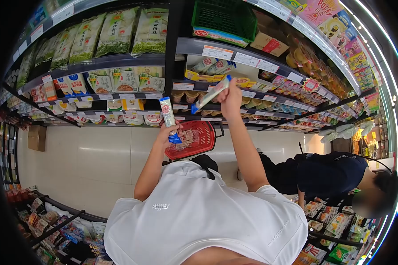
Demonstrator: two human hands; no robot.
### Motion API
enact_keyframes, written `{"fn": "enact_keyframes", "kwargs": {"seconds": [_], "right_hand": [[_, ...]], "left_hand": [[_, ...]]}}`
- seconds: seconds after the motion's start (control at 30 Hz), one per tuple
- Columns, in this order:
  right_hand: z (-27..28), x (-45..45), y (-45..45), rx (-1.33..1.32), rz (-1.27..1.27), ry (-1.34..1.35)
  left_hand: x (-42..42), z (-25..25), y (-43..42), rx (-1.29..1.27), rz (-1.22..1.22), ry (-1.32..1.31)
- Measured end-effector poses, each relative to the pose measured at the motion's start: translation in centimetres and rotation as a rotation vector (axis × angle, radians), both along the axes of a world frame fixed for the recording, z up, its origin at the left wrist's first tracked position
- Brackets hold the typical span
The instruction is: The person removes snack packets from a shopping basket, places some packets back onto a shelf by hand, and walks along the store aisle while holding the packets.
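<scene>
My left hand (167,131) is closed round the lower part of a slim blue-and-white packet (167,112) with a red label, held nearly upright over the left side of a red basket (203,139). My right hand (230,99) grips a similar slim packet (211,95), tilted, in front of the shelves. Above and behind it, an open yellow-edged display box (203,75) on a shelf holds several similar packets. Inside the basket lie some reddish packages (188,138).
Shelves (97,59) of packaged food run across the front. A person in dark clothes (327,174) is at the right, beside a low rack of packets (336,221). A cardboard box (37,138) stands on the floor at the left. Another rack (53,221) is at the lower left.
</scene>
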State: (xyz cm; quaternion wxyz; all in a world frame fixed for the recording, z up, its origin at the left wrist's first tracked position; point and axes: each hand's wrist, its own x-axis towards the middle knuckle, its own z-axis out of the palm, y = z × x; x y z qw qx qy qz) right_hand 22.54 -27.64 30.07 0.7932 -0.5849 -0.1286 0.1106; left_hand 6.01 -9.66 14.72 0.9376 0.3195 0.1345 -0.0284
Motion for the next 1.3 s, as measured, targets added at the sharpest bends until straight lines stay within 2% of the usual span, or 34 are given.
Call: {"fn": "enact_keyframes", "kwargs": {"seconds": [0.07,0.1,0.17,0.23,0.3,0.37,0.47,0.5,0.57,0.6,0.67,0.8,0.87,0.9,0.97,1.0,1.07,1.3], "right_hand": [[1.5,1.9,0.5,0.462,0.031,0.254],[1.5,2.8,0.6,0.464,0.035,0.255],[0.8,4.6,0.8,0.690,0.003,0.309],[0.7,5.5,1.6,0.744,0.013,0.294],[0.3,5.9,2.3,0.770,-0.087,0.309],[-0.9,6.4,2.6,0.723,-0.111,0.307],[-1.8,6.7,2.7,0.254,-0.237,0.035],[-1.7,6.9,2.5,0.257,-0.238,0.034],[-1.4,7.5,1.9,0.013,-0.206,-0.085],[-1.4,7.9,1.6,0.014,-0.209,-0.087],[-1.4,8.9,1.2,-0.169,-0.203,-0.183],[-1.1,10.1,1.1,-0.266,-0.177,-0.246],[-0.2,9.9,0.9,-0.740,-0.227,-0.626],[-0.4,10.2,0.8,-0.741,-0.229,-0.626],[-0.6,10.8,0.9,-0.941,-0.291,-0.770],[-0.9,11.1,0.9,-0.941,-0.293,-0.771],[-1.4,11.5,0.9,-1.231,-0.270,-0.777],[-1.1,10.6,1.4,-1.368,-0.255,-0.728]], "left_hand": [[-0.4,-0.4,0.2,-0.012,0.023,0.017],[-0.7,-0.2,0.3,0.004,0.023,0.019],[-1.1,0.0,0.4,0.022,0.028,0.020],[-1.5,0.0,0.5,0.018,0.019,0.023],[-1.9,-0.1,0.6,0.012,0.019,0.028],[-2.2,-0.2,0.8,0.009,0.018,0.030],[-2.7,-0.2,1.0,0.013,0.018,0.027],[-2.9,-0.1,0.9,0.000,0.019,0.024],[-3.2,-0.1,1.0,-0.012,0.019,0.017],[-3.3,-0.3,1.0,0.000,0.015,0.020],[-3.3,-0.6,0.9,0.013,0.006,0.019],[-2.8,-0.8,0.7,0.017,-0.045,-0.012],[-2.6,-0.8,0.5,0.021,-0.065,-0.014],[-2.5,-0.6,0.4,0.018,-0.085,0.004],[-2.4,-0.4,0.4,0.017,-0.105,0.020],[-2.4,-0.4,0.3,0.019,-0.109,0.015],[-2.3,-0.6,0.4,0.022,-0.112,0.007],[-2.0,-0.9,0.9,0.015,-0.128,0.035]]}}
